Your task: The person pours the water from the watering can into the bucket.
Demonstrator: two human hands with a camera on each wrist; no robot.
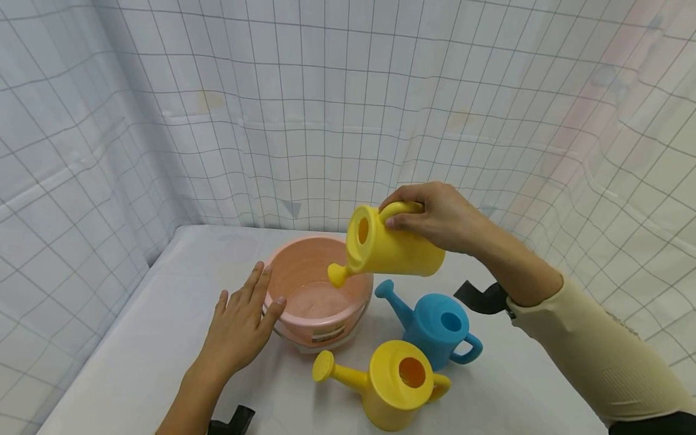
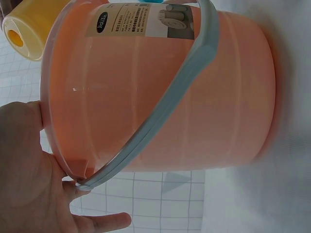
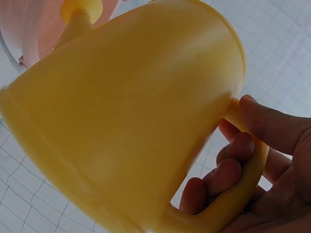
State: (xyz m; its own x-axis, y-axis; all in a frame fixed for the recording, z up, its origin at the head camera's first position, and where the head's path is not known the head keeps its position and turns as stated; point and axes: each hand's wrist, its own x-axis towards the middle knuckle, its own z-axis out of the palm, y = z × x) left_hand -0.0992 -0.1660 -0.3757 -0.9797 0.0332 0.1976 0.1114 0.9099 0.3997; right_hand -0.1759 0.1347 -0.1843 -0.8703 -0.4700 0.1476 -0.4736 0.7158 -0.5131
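Note:
My right hand (image 1: 446,217) grips the handle of a yellow watering can (image 1: 399,251), fingers curled round it in the right wrist view. The can is tipped to the left, its spout head (image 1: 338,275) hanging over the pink bucket (image 1: 321,319). No water is visible coming from it. With fingers spread and fairly straight, my left hand (image 1: 241,323) touches the bucket's left rim. Along the bucket's side, a grey-blue bail handle (image 2: 160,104) hangs down in the left wrist view. The bucket's visible inside floor is bare pink.
A blue watering can (image 1: 435,329) stands right of the bucket. Nearer to me is a second yellow watering can (image 1: 394,386), spout pointing left. All stand on a white-covered table (image 1: 157,326). White grid-patterned curtains (image 1: 326,109) enclose the back and sides.

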